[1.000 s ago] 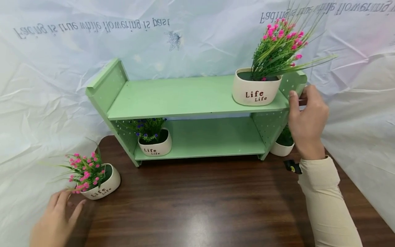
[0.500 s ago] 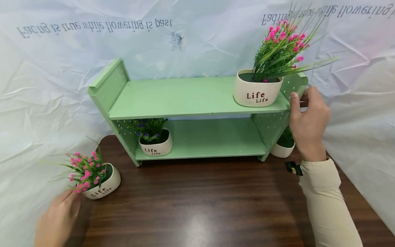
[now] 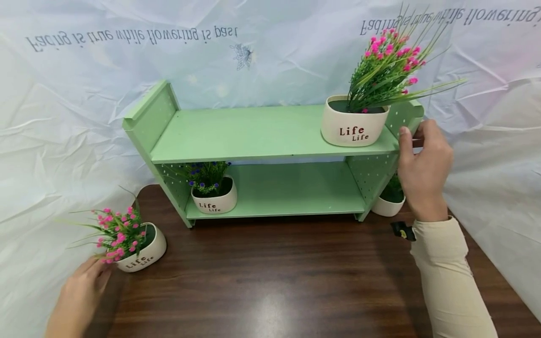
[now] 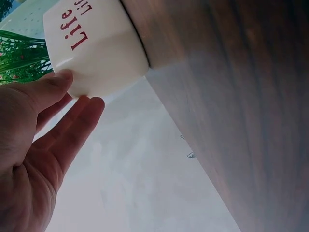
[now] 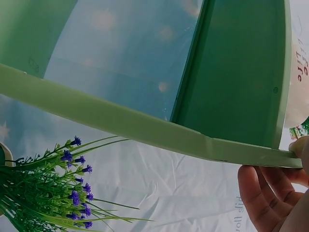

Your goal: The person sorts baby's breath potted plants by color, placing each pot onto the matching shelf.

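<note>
At the left of the head view, my left hand (image 3: 80, 293) is at the near end of a white flower pot (image 3: 158, 244) with pink flowers, standing on the table. In the left wrist view the thumb lies on the front of this pot (image 4: 104, 53) by the rim, and the fingers rest on its end. My right hand (image 3: 427, 173) grips the right side panel of a green two-tier shelf (image 3: 249, 134). In the right wrist view the fingers (image 5: 256, 193) curl round the edge of the panel (image 5: 145, 137).
Another pink-flowered pot (image 3: 351, 124) stands on the upper tier at the right. A purple-flowered pot (image 3: 215, 203) sits at the left of the lower tier. Outside the shelf's right side is a further pot (image 3: 386, 207). Printed white cloth (image 3: 270, 56) hangs behind the brown table (image 3: 262, 277).
My left thumb and fingers have closed in on the end of the left flower pot. The right hand keeps its grip on the shelf. The view has shifted slightly.
</note>
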Tool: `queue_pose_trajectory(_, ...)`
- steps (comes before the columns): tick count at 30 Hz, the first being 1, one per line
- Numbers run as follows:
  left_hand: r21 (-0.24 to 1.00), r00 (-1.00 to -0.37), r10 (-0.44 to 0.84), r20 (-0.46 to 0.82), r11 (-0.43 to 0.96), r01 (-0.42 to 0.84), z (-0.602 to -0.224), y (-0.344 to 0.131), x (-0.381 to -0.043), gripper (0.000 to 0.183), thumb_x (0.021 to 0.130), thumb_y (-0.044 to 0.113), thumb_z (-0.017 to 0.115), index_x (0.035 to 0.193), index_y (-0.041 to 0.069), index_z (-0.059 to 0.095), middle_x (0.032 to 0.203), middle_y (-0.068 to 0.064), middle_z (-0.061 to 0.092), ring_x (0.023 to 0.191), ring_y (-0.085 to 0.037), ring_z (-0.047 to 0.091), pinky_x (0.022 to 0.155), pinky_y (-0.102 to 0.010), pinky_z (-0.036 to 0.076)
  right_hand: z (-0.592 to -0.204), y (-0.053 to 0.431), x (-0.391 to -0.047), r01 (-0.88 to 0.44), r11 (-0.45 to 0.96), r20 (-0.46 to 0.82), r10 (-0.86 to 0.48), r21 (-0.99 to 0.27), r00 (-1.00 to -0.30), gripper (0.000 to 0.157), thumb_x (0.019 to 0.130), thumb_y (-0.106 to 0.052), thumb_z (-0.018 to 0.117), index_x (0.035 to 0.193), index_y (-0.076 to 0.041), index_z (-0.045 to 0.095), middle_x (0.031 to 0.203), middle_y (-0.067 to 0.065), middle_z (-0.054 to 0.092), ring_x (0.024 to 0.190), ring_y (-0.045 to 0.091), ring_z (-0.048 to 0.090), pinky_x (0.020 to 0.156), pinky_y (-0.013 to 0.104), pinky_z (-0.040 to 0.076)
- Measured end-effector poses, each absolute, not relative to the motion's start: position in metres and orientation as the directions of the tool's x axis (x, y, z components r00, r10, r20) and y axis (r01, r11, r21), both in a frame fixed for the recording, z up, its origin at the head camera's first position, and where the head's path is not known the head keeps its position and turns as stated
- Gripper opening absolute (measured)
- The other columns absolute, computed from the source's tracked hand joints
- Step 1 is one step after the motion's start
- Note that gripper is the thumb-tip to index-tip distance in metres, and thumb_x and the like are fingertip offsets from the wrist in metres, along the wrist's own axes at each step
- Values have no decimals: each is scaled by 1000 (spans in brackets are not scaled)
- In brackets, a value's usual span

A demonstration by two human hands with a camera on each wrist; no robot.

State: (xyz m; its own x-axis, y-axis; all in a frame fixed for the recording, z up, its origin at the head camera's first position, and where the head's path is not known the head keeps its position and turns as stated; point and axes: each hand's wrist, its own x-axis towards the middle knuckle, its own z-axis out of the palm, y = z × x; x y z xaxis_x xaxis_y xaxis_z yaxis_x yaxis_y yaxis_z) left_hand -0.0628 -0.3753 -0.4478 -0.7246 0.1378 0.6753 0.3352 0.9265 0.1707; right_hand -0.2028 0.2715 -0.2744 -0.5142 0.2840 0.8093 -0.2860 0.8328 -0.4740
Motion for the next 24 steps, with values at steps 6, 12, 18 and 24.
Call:
queue_pose_trajectory(6, 156, -696, 146, 703, 923, 352, -443, -373, -62, 73, 103, 57, 28, 86, -3, 65, 86, -13, 63, 84, -31, 56, 95, -1, 26, -274, 271, -202, -290, 835, 814, 280, -469, -509, 41, 102, -34, 54, 99, 6, 61, 92, 22, 65, 90, 38, 67, 71, 26, 39)
queue_pose_trajectory(12, 128, -680, 157, 717, 928, 350, -440, -368, -60, 70, 104, 56, 31, 82, -1, 65, 80, -11, 63, 81, -32, 58, 86, -13, 33, -274, 272, -202, -292, 836, 817, 277, -464, -506, 41, 102, -34, 54, 99, 6, 61, 91, 22, 65, 90, 38, 67, 71, 25, 39)
queue_pose_trajectory(18, 146, -722, 129, 680, 941, 306, -439, -365, -60, 20, 96, 18, 67, 87, 1, 68, 88, -13, 67, 87, -38, 62, 79, -42, 41, -274, 272, -202, -292, 834, 816, 280, -468, -506, 41, 102, -34, 54, 99, 6, 60, 92, 22, 64, 90, 38, 67, 70, 14, 32)
queue_pose_trajectory(24, 181, -739, 98, 667, 941, 287, -438, -367, -63, 30, 62, -12, 82, 86, 3, 71, 86, -10, 70, 76, -18, 66, 72, -31, 47, -274, 271, -202, -284, 839, 815, 278, -464, -509, 41, 102, -35, 54, 99, 6, 61, 91, 22, 64, 90, 38, 67, 72, 38, 43)
